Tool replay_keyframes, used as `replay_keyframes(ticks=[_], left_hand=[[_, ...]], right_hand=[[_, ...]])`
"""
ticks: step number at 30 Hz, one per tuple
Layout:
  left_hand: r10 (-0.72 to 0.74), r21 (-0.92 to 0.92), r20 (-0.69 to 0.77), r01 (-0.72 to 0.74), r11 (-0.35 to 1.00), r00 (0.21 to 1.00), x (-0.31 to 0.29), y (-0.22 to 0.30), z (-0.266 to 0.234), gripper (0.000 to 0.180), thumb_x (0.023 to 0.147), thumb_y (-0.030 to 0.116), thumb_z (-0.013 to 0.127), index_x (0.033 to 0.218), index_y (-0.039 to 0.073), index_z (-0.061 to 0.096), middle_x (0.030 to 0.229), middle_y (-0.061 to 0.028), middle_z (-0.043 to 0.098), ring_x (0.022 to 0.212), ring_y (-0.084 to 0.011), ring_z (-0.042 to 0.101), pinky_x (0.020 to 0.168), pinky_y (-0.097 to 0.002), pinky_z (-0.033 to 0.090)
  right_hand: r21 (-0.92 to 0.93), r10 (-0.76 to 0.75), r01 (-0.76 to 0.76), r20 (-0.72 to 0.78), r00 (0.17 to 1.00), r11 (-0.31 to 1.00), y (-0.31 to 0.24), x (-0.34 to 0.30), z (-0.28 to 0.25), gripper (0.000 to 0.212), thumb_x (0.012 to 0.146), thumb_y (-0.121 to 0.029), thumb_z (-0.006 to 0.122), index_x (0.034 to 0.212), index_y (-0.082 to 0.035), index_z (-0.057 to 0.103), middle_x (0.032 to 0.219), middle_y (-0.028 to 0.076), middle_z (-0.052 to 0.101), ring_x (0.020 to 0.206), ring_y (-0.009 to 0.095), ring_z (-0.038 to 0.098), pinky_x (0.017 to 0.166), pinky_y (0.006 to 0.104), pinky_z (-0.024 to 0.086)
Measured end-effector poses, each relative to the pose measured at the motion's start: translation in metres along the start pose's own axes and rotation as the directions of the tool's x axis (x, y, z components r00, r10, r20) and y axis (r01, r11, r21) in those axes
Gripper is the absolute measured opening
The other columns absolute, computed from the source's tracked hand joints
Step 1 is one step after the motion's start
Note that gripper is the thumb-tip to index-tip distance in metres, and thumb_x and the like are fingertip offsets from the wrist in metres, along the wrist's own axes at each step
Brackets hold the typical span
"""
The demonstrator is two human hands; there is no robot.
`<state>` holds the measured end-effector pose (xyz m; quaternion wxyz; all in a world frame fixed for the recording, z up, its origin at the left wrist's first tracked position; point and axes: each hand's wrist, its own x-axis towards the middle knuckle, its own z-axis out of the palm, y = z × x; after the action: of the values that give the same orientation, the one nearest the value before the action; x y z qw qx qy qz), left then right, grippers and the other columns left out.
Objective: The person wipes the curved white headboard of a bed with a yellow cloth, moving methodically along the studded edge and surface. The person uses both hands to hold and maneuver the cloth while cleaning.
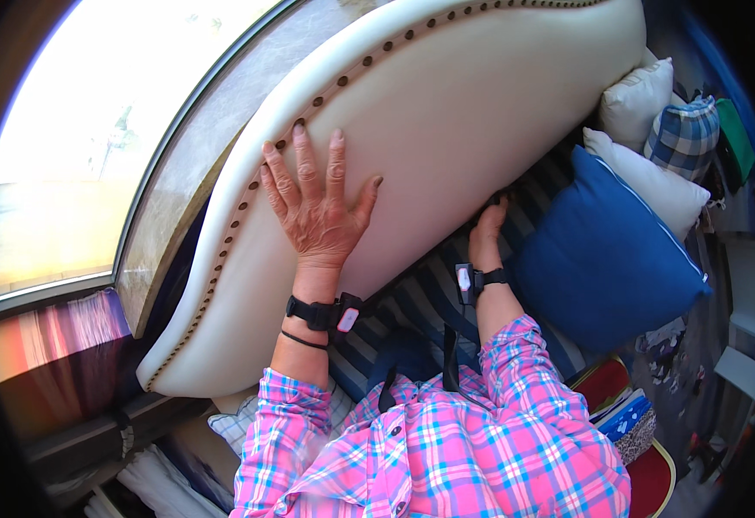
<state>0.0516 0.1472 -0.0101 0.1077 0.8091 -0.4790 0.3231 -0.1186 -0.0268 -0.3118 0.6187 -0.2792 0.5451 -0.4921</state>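
A cream upholstered headboard (455,112) with a row of dark round studs along its curved edge slants across the middle. My left hand (319,211) lies flat against its face, fingers spread, the fingertips reaching the studs. Lower and to the right, my right hand (487,231) reaches to the gap between the headboard's bottom edge and a dark blue and grey striped bed cover (420,289). Its fingers look curled around something small and dark, which I cannot make out; the fingertips are partly hidden.
A large blue cushion (597,250) lies right of my right hand, with white pillows (641,104) and a checked cushion (684,138) behind it. A bright window (110,129) and its stone sill (187,164) run along the left. Books (628,423) stand at lower right.
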Motion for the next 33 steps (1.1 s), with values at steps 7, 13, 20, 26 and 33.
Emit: replay_keyframes(ticks=[7,13,20,26,33], left_hand=[[0.006,0.016,0.002,-0.006,1.0,1.0,-0.001,0.001,-0.001,0.079,0.094,0.063,0.073,0.162,0.029,0.051,0.173,-0.0146,0.037,0.161,-0.0491,0.026,0.13,-0.0622,0.023],[0.018,0.031,-0.002,-0.017,0.999,1.0,-0.002,0.0,0.001,0.078,0.095,0.064,0.07,0.161,0.027,0.052,0.172,-0.0157,0.039,0.161,-0.049,0.027,0.13,-0.062,0.024],[0.015,0.05,0.003,-0.015,0.999,1.0,-0.001,0.001,0.002,0.076,0.096,0.065,0.068,0.161,0.026,0.053,0.171,-0.017,0.041,0.16,-0.0504,0.028,0.129,-0.0616,0.025],[0.011,0.048,0.001,-0.011,0.999,1.0,-0.001,0.001,0.002,0.075,0.096,0.064,0.069,0.159,0.026,0.056,0.171,-0.0172,0.041,0.16,-0.051,0.029,0.129,-0.0617,0.025],[0.013,0.048,-0.01,-0.012,0.999,1.0,-0.003,0.001,0.003,0.075,0.095,0.064,0.07,0.159,0.027,0.056,0.171,-0.0166,0.042,0.16,-0.0503,0.029,0.129,-0.061,0.025]], right_hand=[[-0.274,0.111,-0.116,-0.034,0.993,0.955,0.012,-0.116,-0.003,0.054,0.118,-0.031,0.038,0.156,0.006,0.046,0.162,0.023,0.048,0.149,0.033,0.045,0.124,0.039,0.032],[-0.008,0.232,-0.232,-0.02,0.972,0.973,0.045,-0.038,-0.019,0.056,0.118,-0.037,0.039,0.159,0.0,0.047,0.16,0.012,0.053,0.143,0.025,0.049,0.121,0.0353,0.034],[0.21,0.398,-0.411,0.101,0.912,0.887,0.057,0.009,-0.039,0.049,0.118,-0.036,0.041,0.154,-0.005,0.054,0.157,0.007,0.057,0.141,0.022,0.05,0.119,0.0348,0.035],[-0.027,0.15,-0.151,-0.058,0.987,0.988,0.013,-0.064,-0.017,0.046,0.118,-0.031,0.046,0.152,-0.001,0.052,0.153,0.013,0.057,0.136,0.024,0.052,0.118,0.0358,0.037],[-0.207,-0.067,0.04,-0.124,0.99,0.978,-0.02,-0.037,-0.001,0.05,0.114,-0.029,0.053,0.151,0.005,0.047,0.15,0.029,0.055,0.135,0.038,0.054,0.114,0.0431,0.04]])
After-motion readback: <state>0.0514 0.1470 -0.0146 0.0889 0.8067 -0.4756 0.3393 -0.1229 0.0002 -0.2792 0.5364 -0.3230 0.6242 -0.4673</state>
